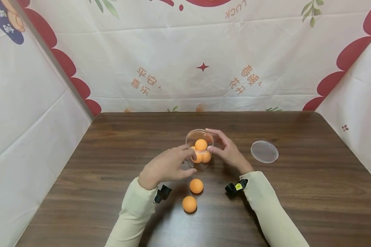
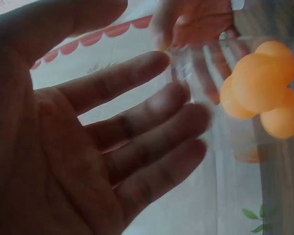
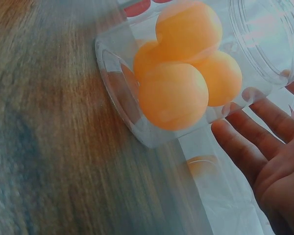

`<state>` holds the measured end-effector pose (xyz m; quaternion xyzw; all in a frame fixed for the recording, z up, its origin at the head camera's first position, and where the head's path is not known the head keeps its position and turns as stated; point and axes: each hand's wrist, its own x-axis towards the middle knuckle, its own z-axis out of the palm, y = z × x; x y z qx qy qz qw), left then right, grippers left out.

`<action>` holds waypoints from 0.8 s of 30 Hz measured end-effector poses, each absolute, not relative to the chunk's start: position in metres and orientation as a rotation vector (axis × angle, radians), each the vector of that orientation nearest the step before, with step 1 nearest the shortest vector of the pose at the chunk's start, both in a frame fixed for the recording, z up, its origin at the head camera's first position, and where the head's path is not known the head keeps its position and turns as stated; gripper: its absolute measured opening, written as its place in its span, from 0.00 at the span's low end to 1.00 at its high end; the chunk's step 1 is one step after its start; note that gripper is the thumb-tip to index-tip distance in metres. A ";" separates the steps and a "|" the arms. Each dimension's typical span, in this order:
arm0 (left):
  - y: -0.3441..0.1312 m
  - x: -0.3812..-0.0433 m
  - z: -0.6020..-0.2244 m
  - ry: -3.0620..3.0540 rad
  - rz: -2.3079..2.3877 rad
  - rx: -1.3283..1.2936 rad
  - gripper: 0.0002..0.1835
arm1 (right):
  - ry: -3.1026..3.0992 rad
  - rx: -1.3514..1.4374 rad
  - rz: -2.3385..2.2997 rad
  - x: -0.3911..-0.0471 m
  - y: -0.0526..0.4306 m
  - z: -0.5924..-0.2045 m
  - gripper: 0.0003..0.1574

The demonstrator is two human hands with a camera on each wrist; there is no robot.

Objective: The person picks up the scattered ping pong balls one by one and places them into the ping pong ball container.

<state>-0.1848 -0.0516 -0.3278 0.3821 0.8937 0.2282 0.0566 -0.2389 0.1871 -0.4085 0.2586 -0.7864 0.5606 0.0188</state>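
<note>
A clear plastic jar (image 1: pixel 190 138) stands on the table with several orange table tennis balls (image 1: pixel 201 144) inside. My right hand (image 1: pixel 227 151) grips it near the rim, thumb at the front and fingers round the far side. Through the clear wall (image 3: pixel 220 24) in the right wrist view, the balls appear piled at the bottom. Close to the jar's left side, my left hand (image 1: pixel 170 163) has its fingers extended and spread. Its palm (image 2: pixel 63 147) looks bare in the left wrist view; whether a fingertip touches the jar is unclear.
Two loose orange balls lie in front of the jar, a nearer ball (image 1: pixel 189 204) and a farther ball (image 1: pixel 196 186). A clear round lid (image 1: pixel 264 151) lies flat to the right. Behind the brown wooden table (image 1: pixel 126 137) hangs a printed white cloth (image 1: pixel 179 68).
</note>
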 end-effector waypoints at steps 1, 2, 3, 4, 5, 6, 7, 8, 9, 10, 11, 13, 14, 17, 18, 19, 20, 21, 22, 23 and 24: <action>-0.050 -0.184 -0.329 2.688 0.674 1.155 0.12 | -2.440 0.806 1.747 -0.239 0.187 -0.408 0.37; -0.048 -0.184 -0.331 2.670 0.653 1.157 0.13 | -2.439 0.808 1.751 -0.239 0.187 -0.408 0.37; -0.046 -0.184 -0.333 2.654 0.632 1.160 0.14 | -2.438 0.811 1.753 -0.239 0.187 -0.408 0.37; -0.043 -0.184 -0.336 2.644 0.599 1.160 0.15 | -2.437 0.813 1.751 -0.239 0.187 -0.408 0.37; -0.040 -0.184 -0.338 2.638 0.564 1.166 0.15 | -2.436 0.813 1.751 -0.239 0.187 -0.408 0.37; -0.037 -0.184 -0.341 2.633 0.523 1.165 0.16 | -2.436 0.814 1.749 -0.239 0.187 -0.408 0.37; -0.034 -0.184 -0.344 2.630 0.482 1.166 0.17 | -2.436 0.815 1.747 -0.239 0.187 -0.408 0.37; -0.031 -0.184 -0.346 2.625 0.443 1.162 0.18 | -2.435 0.816 1.744 -0.239 0.187 -0.409 0.37; -0.028 -0.184 -0.349 2.622 0.404 1.152 0.19 | -2.434 0.818 1.739 -0.239 0.187 -0.409 0.37; -0.024 -0.184 -0.352 2.619 0.366 1.136 0.21 | -2.431 0.822 1.734 -0.239 0.187 -0.409 0.37; -0.021 -0.183 -0.354 2.612 0.334 1.116 0.21 | -2.431 0.823 1.733 -0.239 0.187 -0.409 0.37; -0.016 -0.182 -0.359 2.603 0.279 1.067 0.23 | -2.431 0.827 1.733 -0.240 0.187 -0.409 0.37; -0.014 -0.181 -0.360 2.598 0.256 1.040 0.24 | -2.431 0.828 1.735 -0.240 0.188 -0.409 0.37; -0.009 -0.179 -0.365 2.596 0.204 0.991 0.25 | -2.435 0.828 1.749 -0.240 0.188 -0.408 0.37; -0.008 -0.178 -0.366 2.599 0.194 0.982 0.25 | -2.435 0.828 1.754 -0.240 0.188 -0.408 0.37; -0.008 -0.178 -0.367 2.601 0.187 0.974 0.24 | -2.436 0.826 1.756 -0.240 0.188 -0.408 0.37; -0.007 -0.178 -0.367 2.604 0.184 0.965 0.24 | -2.438 0.825 1.757 -0.239 0.188 -0.408 0.37; -0.007 -0.178 -0.368 2.604 0.184 0.959 0.23 | -2.441 0.821 1.757 -0.239 0.188 -0.408 0.37; -0.006 -0.178 -0.369 2.604 0.183 0.954 0.23 | -2.443 0.817 1.756 -0.239 0.188 -0.408 0.37; -0.006 -0.178 -0.369 2.602 0.185 0.949 0.22 | -2.447 0.814 1.752 -0.239 0.188 -0.408 0.37; -0.005 -0.179 -0.370 2.601 0.182 0.948 0.21 | -2.450 0.809 1.751 -0.239 0.188 -0.408 0.37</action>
